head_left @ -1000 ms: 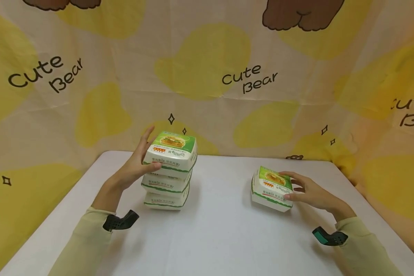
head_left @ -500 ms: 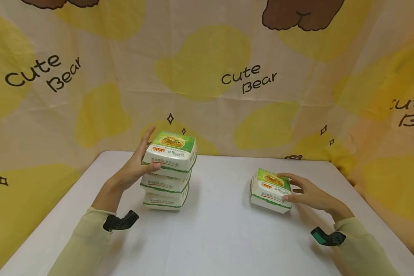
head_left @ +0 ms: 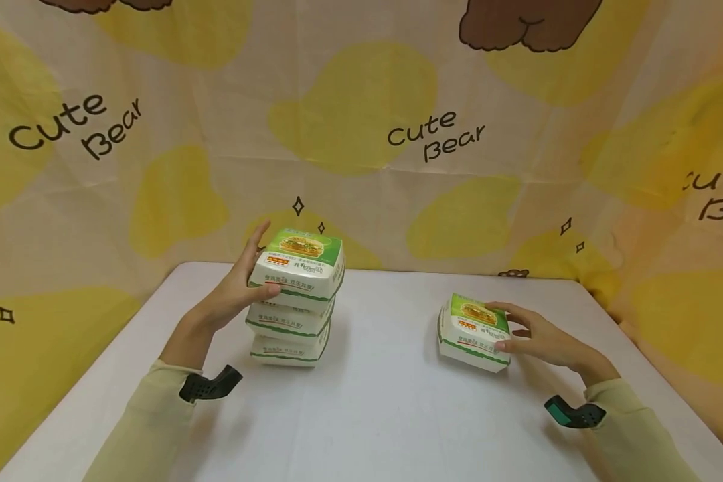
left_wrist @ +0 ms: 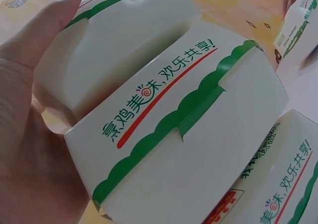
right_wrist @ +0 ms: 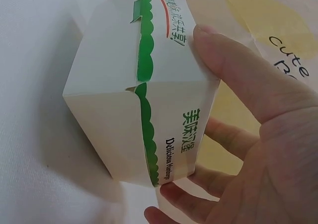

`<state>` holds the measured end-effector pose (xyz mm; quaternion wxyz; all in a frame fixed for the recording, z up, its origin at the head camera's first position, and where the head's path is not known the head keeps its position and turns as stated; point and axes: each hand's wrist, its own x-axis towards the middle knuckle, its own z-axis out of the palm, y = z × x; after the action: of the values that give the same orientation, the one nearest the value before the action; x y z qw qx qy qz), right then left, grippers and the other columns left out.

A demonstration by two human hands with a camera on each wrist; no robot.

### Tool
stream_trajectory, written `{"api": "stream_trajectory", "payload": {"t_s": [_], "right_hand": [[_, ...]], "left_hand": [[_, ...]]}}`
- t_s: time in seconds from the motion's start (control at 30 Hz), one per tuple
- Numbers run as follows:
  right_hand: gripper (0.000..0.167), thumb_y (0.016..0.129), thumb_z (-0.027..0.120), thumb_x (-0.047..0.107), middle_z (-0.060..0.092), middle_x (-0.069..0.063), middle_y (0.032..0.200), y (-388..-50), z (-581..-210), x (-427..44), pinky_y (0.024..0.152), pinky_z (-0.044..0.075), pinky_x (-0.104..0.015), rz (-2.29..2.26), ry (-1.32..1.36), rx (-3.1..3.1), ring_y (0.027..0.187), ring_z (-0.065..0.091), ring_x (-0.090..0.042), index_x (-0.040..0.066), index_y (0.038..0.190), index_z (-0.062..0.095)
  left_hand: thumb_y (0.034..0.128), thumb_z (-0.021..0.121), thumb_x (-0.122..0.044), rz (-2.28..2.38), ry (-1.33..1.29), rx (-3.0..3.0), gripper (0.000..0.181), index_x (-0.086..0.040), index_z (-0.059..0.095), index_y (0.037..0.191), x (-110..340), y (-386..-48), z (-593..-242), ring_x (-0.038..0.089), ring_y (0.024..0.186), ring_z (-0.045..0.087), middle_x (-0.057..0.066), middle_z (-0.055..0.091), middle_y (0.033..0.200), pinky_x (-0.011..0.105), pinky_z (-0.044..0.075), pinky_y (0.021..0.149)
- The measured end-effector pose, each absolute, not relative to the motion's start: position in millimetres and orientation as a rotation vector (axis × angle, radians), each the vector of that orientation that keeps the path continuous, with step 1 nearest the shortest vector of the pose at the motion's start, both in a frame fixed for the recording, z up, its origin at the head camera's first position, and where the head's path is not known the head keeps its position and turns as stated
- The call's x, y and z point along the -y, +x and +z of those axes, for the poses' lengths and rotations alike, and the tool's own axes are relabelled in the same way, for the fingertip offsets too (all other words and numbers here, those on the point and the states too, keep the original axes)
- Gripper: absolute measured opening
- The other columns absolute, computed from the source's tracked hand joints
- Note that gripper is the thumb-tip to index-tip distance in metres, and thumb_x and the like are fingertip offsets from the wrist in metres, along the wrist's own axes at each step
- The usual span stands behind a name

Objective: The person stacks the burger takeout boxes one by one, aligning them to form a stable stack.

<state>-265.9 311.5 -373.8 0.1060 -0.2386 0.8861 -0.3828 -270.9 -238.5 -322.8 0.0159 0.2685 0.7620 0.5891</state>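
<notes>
Three white-and-green burger boxes stand in a stack on the left of the table: a top box (head_left: 298,268), a middle box (head_left: 292,321) and a bottom box (head_left: 286,351). My left hand (head_left: 235,288) grips the top box from its left side, thumb on the front face; the fingers behind are partly hidden. In the left wrist view, the middle box (left_wrist: 179,129) fills the centre, below the held one. On the right, another burger box (head_left: 474,333) sits at a slant. My right hand (head_left: 542,338) holds its right side, thumb (right_wrist: 233,65) in front and fingers spread behind.
A white-covered table (head_left: 373,415) lies under everything. Behind and at the sides hangs a yellow-patterned cloth (head_left: 349,107) printed with "Cute Bear". A dark band is on each wrist, the left band (head_left: 211,386) and the right band (head_left: 575,413).
Over the last second the right-hand box has shifted very slightly toward me, the right hand with it. The left hand and the stack look unchanged.
</notes>
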Motion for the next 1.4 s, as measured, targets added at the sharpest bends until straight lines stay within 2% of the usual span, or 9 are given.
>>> {"api": "stream_trajectory", "payload": {"t_s": [0.13, 0.27, 0.4, 0.7, 0.87, 1.03, 1.23, 1.4], "right_hand": [[0.075, 0.093, 0.07, 0.025, 0.026, -0.03, 0.161, -263.7, -373.3, -314.0, 0.107, 0.037, -0.072, -1.102, -0.663, -2.618, 0.14, 0.03, -0.062, 0.011, 0.156, 0.034], [0.074, 0.093, 0.07, 0.025, 0.025, -0.031, 0.162, -263.6, -373.2, -315.2, 0.106, 0.037, -0.072, -1.099, -0.667, -2.619, 0.14, 0.03, -0.063, 0.012, 0.156, 0.034], [0.072, 0.093, 0.069, 0.022, 0.023, -0.032, 0.162, -266.4, -371.5, -315.6, 0.106, 0.037, -0.073, -1.13, -0.71, -2.601, 0.139, 0.029, -0.065, 0.012, 0.156, 0.034], [0.07, 0.094, 0.067, 0.02, 0.024, -0.032, 0.161, -266.3, -373.1, -317.4, 0.103, 0.037, -0.075, -1.118, -0.75, -2.593, 0.138, 0.03, -0.064, 0.011, 0.156, 0.035], [0.07, 0.094, 0.067, 0.022, 0.024, -0.031, 0.162, -266.3, -372.1, -314.9, 0.102, 0.037, -0.076, -1.093, -0.756, -2.597, 0.138, 0.032, -0.061, 0.011, 0.156, 0.035], [0.071, 0.094, 0.068, 0.023, 0.024, -0.031, 0.162, -267.5, -371.5, -310.6, 0.103, 0.037, -0.075, -1.079, -0.754, -2.607, 0.138, 0.032, -0.061, 0.012, 0.156, 0.035], [0.074, 0.093, 0.069, 0.024, 0.021, -0.032, 0.162, -265.4, -367.7, -308.2, 0.101, 0.037, -0.076, -1.058, -0.751, -2.614, 0.139, 0.031, -0.061, 0.01, 0.156, 0.035], [0.074, 0.092, 0.069, 0.023, 0.021, -0.032, 0.161, -261.9, -367.0, -309.6, 0.1, 0.038, -0.075, -1.062, -0.763, -2.604, 0.137, 0.032, -0.062, 0.008, 0.155, 0.034]], "left_hand": [[0.0905, 0.074, -0.039, 1.819, 0.84, -2.365, 0.109, -0.042, -0.011, 0.16, 239.2, -271.2, -324.0, 0.023, 0.124, 0.056, 0.022, 0.03, 0.157, 0.053, 0.046, 0.099], [0.0909, 0.073, -0.042, 1.811, 0.854, -2.366, 0.107, -0.047, -0.01, 0.158, 240.3, -270.4, -323.6, 0.034, 0.138, 0.044, 0.019, 0.022, 0.165, 0.066, 0.037, 0.107], [0.0916, 0.073, -0.041, 1.816, 0.875, -2.363, 0.106, -0.048, -0.009, 0.158, 240.6, -271.4, -320.1, 0.041, 0.144, 0.035, 0.018, 0.017, 0.167, 0.069, 0.032, 0.109], [0.0915, 0.073, -0.04, 1.81, 0.878, -2.359, 0.106, -0.049, -0.009, 0.158, 239.7, -270.9, -321.3, 0.033, 0.139, 0.042, 0.02, 0.02, 0.166, 0.066, 0.035, 0.107], [0.0912, 0.073, -0.04, 1.794, 0.866, -2.378, 0.106, -0.049, -0.009, 0.158, 241.4, -271.9, -321.1, 0.023, 0.129, 0.052, 0.021, 0.03, 0.157, 0.051, 0.045, 0.102], [0.0913, 0.073, -0.036, 1.795, 0.854, -2.379, 0.106, -0.046, -0.008, 0.159, 243.6, -271.4, -317.7, 0.019, 0.125, 0.052, 0.018, 0.031, 0.151, 0.039, 0.046, 0.098], [0.0901, 0.075, -0.035, 1.795, 0.845, -2.385, 0.109, -0.045, -0.009, 0.159, 242.1, -270.9, -315.8, 0.024, 0.124, 0.051, 0.02, 0.031, 0.148, 0.042, 0.045, 0.097], [0.0893, 0.076, -0.032, 1.802, 0.834, -2.376, 0.111, -0.042, -0.01, 0.16, 240.6, -270.8, -318.5, 0.023, 0.124, 0.053, 0.021, 0.028, 0.155, 0.046, 0.045, 0.099]]}}
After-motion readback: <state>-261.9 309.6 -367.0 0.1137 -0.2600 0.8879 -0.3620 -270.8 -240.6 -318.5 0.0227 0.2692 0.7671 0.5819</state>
